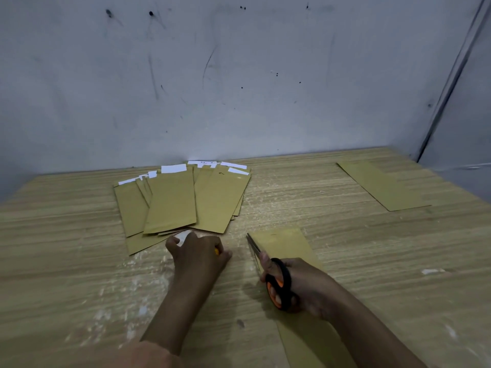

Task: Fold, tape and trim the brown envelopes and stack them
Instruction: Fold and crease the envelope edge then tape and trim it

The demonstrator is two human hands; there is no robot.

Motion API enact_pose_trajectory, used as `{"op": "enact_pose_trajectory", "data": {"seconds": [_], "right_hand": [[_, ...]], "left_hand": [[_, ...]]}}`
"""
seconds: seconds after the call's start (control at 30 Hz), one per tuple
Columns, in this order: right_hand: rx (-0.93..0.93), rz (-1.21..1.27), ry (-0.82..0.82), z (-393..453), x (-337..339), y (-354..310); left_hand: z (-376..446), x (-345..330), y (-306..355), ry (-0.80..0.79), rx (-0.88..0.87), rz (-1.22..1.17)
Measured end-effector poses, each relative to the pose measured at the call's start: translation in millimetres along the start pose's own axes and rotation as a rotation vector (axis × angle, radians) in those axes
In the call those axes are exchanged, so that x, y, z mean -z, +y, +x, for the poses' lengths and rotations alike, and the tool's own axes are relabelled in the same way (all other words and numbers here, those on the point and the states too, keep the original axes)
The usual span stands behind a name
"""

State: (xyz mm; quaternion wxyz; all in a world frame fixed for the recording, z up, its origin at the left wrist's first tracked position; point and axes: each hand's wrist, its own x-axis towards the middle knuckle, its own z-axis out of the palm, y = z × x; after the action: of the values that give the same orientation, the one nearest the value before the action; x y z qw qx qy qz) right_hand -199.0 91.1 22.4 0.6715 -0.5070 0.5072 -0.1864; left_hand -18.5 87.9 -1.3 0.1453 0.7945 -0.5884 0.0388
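A loose pile of several brown envelopes (183, 200) with white flaps lies at the back middle of the table. My left hand (198, 252) is curled over a whitish tape roll (182, 237) just in front of that pile. My right hand (297, 285) grips black and orange scissors (276, 277), blades pointing away and to the left, nearly closed. Under the right hand and forearm lies one brown envelope (287, 243). A single brown envelope (382, 185) lies apart at the far right.
The wooden table (79, 261) has white smears near the front left and a small white scrap (431, 271) at the right. A scuffed grey wall (239, 75) stands directly behind the table.
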Motion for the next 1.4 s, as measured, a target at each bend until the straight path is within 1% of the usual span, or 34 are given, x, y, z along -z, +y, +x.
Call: {"op": "enact_pose_trajectory", "data": {"seconds": [0.1,0.23,0.43,0.73,0.83,1.03,1.1,1.2,1.33,1.4], "right_hand": [[-0.001,-0.008,0.003,0,0,1],[0.006,-0.025,0.002,1,0,0],[0.014,-0.043,-0.004,0,0,0],[0.005,-0.029,-0.025,2,0,-1],[-0.014,-0.032,-0.024,3,1,-1],[-0.066,0.001,-0.066,1,6,-5],[-0.086,0.008,-0.086,0,8,-5],[-0.092,0.026,-0.11,-1,10,-5],[-0.109,0.042,-0.148,-4,12,-6],[-0.123,0.042,-0.163,-5,12,-5]], "left_hand": [[-4,-1,4,-0.017,0.029,0.053],[-4,-1,5,-0.048,0.11,0.035],[-2,7,8,-0.085,0.171,0.047],[-9,11,7,-0.082,0.156,-0.101],[-6,12,10,-0.094,0.108,-0.086],[14,25,17,-0.065,0.067,-0.079],[20,27,21,-0.101,0.041,-0.09],[26,26,28,-0.195,-0.011,-0.093],[30,21,38,-0.338,-0.078,-0.04],[32,19,40,-0.385,-0.094,-0.025]]}}
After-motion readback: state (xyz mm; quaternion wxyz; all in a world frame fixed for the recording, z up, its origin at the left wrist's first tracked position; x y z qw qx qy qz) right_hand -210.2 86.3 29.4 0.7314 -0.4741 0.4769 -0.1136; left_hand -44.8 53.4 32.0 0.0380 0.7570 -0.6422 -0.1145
